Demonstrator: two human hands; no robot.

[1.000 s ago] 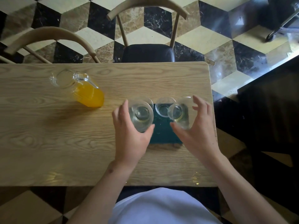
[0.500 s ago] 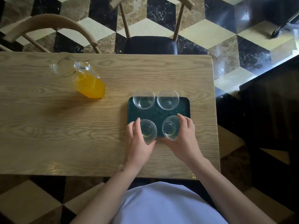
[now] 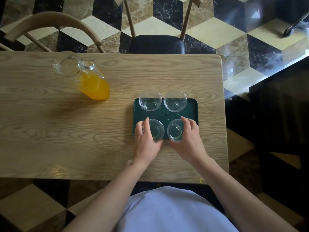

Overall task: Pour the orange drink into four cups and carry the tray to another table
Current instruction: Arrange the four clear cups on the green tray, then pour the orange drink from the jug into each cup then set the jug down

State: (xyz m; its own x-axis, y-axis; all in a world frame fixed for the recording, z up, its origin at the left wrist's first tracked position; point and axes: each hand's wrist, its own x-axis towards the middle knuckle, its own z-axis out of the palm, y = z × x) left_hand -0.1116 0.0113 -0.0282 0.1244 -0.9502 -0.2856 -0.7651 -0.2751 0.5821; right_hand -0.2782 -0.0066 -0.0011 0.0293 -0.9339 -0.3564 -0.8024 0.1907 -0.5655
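Four clear cups stand empty in a two-by-two block on a dark green tray (image 3: 192, 113), which lies on the right half of a pale wooden table (image 3: 66, 131). From the tray's middle, the far-left cup (image 3: 150, 102) sits at about 11 o'clock, the far-right cup (image 3: 175, 101) at 1 o'clock, the near-left cup (image 3: 157, 130) at 7 o'clock and the near-right cup (image 3: 174, 130) at 5 o'clock. My left hand (image 3: 145, 143) wraps the near-left cup from its outer side, thumb along the near wall, fingers curled at its left. My right hand (image 3: 190, 139) grasps the near-right cup the same way from the right. A glass pitcher (image 3: 83, 76) holding the orange drink (image 3: 96, 87) stands well apart at 10 o'clock from the tray, untouched. Two wooden chairs (image 3: 157, 42) sit at 12 o'clock beyond the table, on a patterned tile floor (image 3: 217, 30).
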